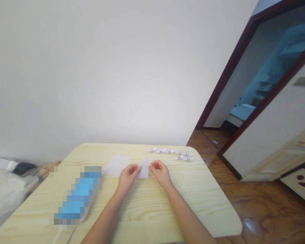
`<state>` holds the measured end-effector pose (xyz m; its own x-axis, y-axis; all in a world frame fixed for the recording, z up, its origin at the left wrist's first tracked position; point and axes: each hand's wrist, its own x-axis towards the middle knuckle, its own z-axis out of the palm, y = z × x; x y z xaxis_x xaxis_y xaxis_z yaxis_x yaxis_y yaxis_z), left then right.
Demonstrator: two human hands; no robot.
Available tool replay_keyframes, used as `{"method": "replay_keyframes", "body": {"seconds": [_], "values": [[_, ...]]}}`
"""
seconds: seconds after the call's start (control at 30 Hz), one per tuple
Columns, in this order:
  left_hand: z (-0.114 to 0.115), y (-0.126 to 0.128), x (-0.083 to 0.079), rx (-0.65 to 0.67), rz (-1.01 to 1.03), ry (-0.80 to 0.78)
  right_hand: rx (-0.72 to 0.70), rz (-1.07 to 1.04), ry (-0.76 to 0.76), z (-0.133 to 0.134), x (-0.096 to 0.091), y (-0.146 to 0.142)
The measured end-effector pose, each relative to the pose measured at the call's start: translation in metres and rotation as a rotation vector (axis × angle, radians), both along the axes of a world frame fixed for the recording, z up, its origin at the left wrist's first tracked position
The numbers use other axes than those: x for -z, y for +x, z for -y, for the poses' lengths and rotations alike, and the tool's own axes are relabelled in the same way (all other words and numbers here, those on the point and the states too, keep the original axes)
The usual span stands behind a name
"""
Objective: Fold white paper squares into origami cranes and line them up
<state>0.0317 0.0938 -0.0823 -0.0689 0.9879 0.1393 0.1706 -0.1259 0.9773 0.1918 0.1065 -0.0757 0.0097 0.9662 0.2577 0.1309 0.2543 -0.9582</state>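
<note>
A small piece of white paper [144, 170] with a slanted upper edge is held up between my two hands over the table. My left hand [128, 176] pinches it at its left side, thumb on top. At its right edge, the fingertips of my right hand [161, 173] are pinched together on the paper. Left of my left hand lies a flat stack or sheet of white paper [116, 165]. Beyond my right hand, several small folded white paper pieces [169, 151] lie in rows near the table's far edge.
The pale wood-grain table [142, 213] stands against a white wall [117, 67]. On its left lies a pixelated blue-screened device [78, 195] with a white cable [72, 230]. A bed with white bedding [7, 193] is at left; a doorway with dark red frame [227, 73] is at right.
</note>
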Motion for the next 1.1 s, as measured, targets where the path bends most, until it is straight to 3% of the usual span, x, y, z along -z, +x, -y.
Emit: {"method": "replay_keyframes", "body": {"seconds": [0.53,0.77,1.1], "values": [[0.004,0.005,-0.002,-0.007,-0.016,-0.011,0.042,0.104,0.036,0.006,-0.003,-0.002],[0.004,0.008,0.004,0.141,0.165,-0.14,0.068,0.237,0.179,0.007,-0.004,0.002],[0.004,0.006,0.003,-0.005,0.154,-0.048,0.032,0.49,0.37,0.013,-0.011,0.0]]}}
